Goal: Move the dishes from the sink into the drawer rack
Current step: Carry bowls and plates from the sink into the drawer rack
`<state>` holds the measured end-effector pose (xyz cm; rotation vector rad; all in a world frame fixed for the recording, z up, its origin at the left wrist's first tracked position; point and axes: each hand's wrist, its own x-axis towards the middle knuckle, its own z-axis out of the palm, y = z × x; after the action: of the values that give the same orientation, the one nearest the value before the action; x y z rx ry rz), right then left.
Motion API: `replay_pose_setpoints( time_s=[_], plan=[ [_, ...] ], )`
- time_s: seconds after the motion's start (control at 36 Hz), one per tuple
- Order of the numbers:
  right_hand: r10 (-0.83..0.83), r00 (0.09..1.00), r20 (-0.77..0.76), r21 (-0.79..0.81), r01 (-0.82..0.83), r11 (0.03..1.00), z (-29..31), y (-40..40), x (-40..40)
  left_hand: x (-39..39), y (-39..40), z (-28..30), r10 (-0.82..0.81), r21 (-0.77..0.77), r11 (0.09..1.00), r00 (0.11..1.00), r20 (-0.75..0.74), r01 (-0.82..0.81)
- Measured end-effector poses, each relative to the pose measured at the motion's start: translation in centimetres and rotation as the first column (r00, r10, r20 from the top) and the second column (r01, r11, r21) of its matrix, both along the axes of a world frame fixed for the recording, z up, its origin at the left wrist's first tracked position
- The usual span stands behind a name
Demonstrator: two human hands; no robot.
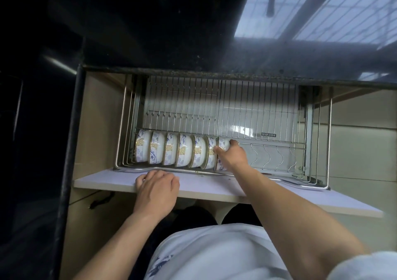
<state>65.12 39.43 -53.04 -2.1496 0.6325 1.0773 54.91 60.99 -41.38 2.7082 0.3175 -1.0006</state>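
- A row of seven bowls (178, 152), white with blue flowers and gold bands, is stood on edge in the front left part of the drawer rack (279, 157), each bowl leaned against the next.
- The bowl at the right end of the row (223, 145) is grasped by the right hand (233, 156): the thumb is laid on its near side and the fingers are curled over its rim on the far side.
- This bowl is set in the rack just beside the sixth bowl, touching it.
- To the right of the held bowl, wavy wire dividers are seen in the front row of the rack; behind the bowls, a row of straight upright wires is seen.
- The left hand (158, 188) is rested on the top edge of the white drawer front (214, 186), its fingers curled loosely over the edge towards the rack; nothing else is held in it.
- The drawer is pulled out from under a dark countertop (171, 43).
- A grey tray (257, 116) is seen beneath the wires.
- A window with a metal grille (343, 11) is seen at the upper right.
- The sink is not in view.
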Motion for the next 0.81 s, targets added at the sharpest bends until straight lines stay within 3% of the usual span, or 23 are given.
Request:
replay_pose_setpoints(
  time_s=[0.33,0.53,0.64,0.81],
  plan=[
    [-0.079,0.996,-0.050,0.107,0.084,0.991,2.8,-2.5,0.3,1.4,0.3,0.6,0.022,-0.011,1.000,0.992,-0.126,-0.023],
    [-0.171,0.985,-0.004,0.051,0.171,0.984,10.3,-10.8,0.1,6.0,-3.6,2.6,-0.003,-0.142,0.990,0.992,-0.128,-0.015],
    [-0.201,0.978,0.053,0.004,0.201,0.980,15.9,-16.3,-1.1,10.1,-9.7,6.4,-0.146,-0.291,0.950,0.985,-0.093,0.113],
    [-0.261,0.933,0.246,-0.015,0.273,0.962,25.6,-25.0,-3.0,14.5,-22.1,15.4,-0.418,-0.295,0.852,0.901,0.113,0.432]
  ],
)
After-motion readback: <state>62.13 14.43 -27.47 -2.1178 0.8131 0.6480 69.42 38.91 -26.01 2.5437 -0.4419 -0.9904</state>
